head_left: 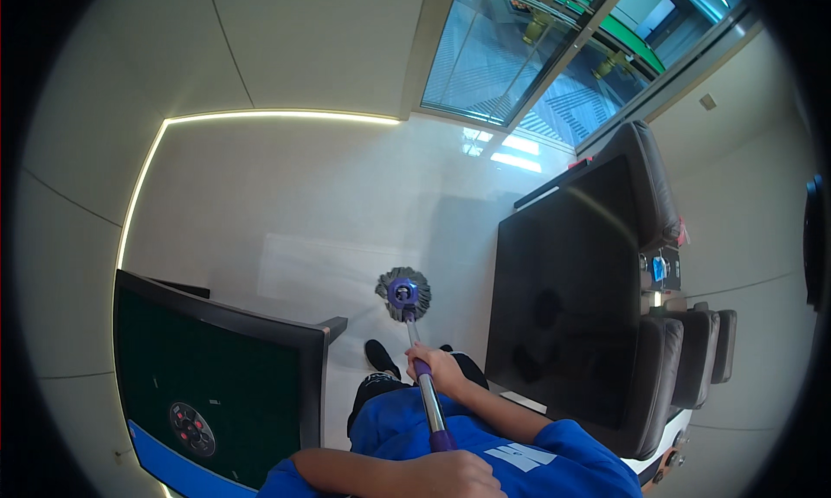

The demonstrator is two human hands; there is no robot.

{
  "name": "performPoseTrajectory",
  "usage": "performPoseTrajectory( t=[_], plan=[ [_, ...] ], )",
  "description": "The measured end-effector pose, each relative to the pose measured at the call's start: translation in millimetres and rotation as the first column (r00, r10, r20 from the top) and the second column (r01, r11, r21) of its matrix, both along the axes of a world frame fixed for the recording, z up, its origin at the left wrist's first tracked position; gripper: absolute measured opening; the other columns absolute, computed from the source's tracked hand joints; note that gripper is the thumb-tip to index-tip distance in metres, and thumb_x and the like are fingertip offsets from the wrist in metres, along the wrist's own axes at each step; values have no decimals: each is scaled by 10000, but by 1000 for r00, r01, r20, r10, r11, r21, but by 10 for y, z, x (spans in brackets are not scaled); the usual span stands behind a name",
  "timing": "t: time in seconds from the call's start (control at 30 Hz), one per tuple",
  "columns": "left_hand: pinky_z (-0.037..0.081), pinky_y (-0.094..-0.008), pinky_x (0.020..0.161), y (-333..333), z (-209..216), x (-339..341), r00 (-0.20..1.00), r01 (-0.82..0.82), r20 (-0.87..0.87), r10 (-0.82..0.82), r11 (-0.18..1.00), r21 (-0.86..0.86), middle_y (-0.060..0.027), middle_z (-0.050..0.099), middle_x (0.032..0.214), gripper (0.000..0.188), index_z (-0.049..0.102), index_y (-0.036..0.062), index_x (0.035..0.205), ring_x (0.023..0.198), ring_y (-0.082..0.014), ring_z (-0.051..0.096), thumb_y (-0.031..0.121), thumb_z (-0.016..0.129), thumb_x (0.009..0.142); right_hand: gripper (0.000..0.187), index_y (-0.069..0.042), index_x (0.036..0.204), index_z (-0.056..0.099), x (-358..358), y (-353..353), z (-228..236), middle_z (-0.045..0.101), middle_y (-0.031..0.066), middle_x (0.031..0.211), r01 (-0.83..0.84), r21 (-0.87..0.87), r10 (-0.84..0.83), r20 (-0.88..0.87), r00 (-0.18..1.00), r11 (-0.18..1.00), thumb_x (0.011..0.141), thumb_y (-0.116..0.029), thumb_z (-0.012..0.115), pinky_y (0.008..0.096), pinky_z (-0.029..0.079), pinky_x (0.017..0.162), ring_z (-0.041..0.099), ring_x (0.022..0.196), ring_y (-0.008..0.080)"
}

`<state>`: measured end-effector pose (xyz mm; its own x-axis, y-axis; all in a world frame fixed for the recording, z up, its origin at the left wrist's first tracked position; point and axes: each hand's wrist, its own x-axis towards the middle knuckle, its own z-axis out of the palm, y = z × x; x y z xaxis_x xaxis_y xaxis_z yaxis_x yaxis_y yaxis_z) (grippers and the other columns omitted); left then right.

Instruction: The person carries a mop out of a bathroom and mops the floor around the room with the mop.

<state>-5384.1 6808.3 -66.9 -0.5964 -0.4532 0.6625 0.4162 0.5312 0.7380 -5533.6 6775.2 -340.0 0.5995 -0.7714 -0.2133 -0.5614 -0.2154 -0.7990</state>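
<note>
A mop stands on the pale floor in front of me, its grey strand head (417,310) spread round a purple hub. From the hub a silver handle (432,404) with purple grips slants up towards my body. My right hand (437,368) is wrapped round the handle at its purple middle grip. Lower down in the picture, my left hand (459,475) is closed over the upper end of the handle, just beyond the purple top grip; its fingers are partly hidden. The mop head rests a little ahead of my dark shoe (381,358).
At lower left stands a dark-framed game table (234,372) with a green top and round control panel. A large black glossy surface (563,299) and brown padded leather seats (662,385) fill the right. Beyond are glass doors (498,56); a light strip (286,113) edges the walls.
</note>
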Motion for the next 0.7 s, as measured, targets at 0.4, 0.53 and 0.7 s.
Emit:
performPoseTrajectory(
  t=[0.4, 0.53, 0.7],
  plan=[
    [408, -350, 503, -544, -353, -43, 958, -224, 161, 236, 971, -87, -21, 434, 538, 300, 440, 117, 546, 502, -214, 508, 175, 664, 738, 168, -124, 893, 577, 115, -1136, -245, 641, 54, 965, 136, -161, -147, -59, 987, 978, 770, -224, 632, 410, 502, 707, 632, 861, 310],
    [460, -334, 557, -909, -449, -159, 906, -337, 265, 332, 941, -24, -38, 463, 573, 272, 470, 74, 558, 530, -220, 511, 41, 696, 706, 177, -137, 924, 591, 111, -1652, -365, 648, 47, 994, 124, -138, -132, -53, 990, 983, 783, -238, 625, 399, 503, 741, 632, 877, 317],
    [494, -386, 798, -1313, -799, -572, 794, -491, 407, 452, 871, -11, -32, 575, 751, 184, 554, 79, 625, 753, -240, 598, 88, 720, 702, 171, -151, 929, 582, -144, -2407, -638, 637, 41, 1011, 166, -104, -165, 21, 986, 981, 781, -227, 620, 388, 498, 745, 626, 902, 300]
  ],
)
